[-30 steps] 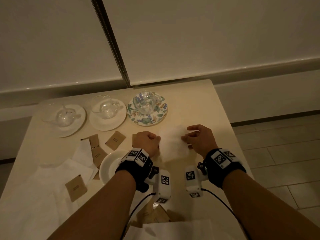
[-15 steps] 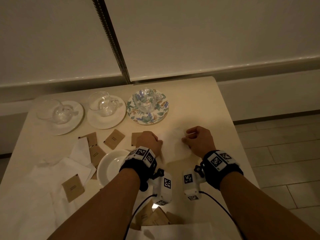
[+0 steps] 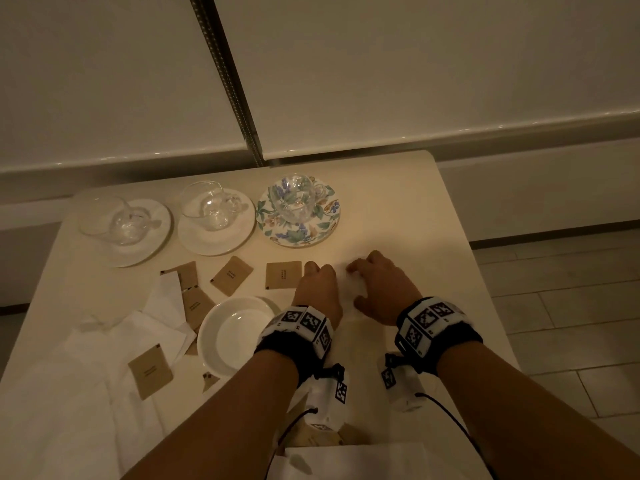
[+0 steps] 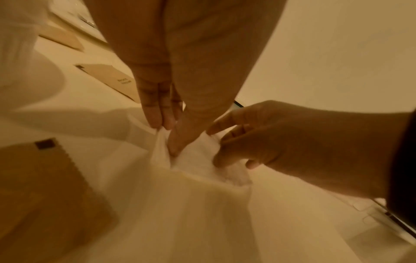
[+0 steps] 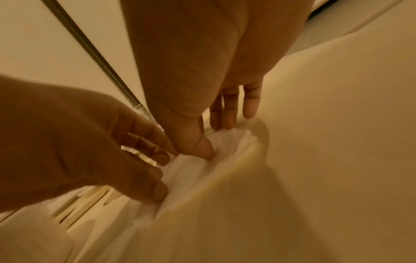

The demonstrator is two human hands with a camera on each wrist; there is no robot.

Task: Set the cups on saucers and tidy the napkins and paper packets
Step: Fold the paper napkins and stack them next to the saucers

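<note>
Both hands have slid closer together on the table [image 3: 398, 209], bunching the white napkin [image 4: 198, 160]. Left hand [image 3: 317, 289] and right hand [image 3: 381, 285] each pinch it between thumb and fingers [image 5: 227, 113].

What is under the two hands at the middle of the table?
A white napkin lies on the table beneath them. The left hand pinches one edge and the right hand grips it alongside. Whether anything lies under the napkin cannot be seen; it is covered.

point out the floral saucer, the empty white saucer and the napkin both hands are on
floral saucer [image 3: 298, 233], head view, front rim.
empty white saucer [image 3: 239, 332], head view, its centre.
napkin [image 4: 193, 160], left wrist view, crumpled part between the fingers.
</note>
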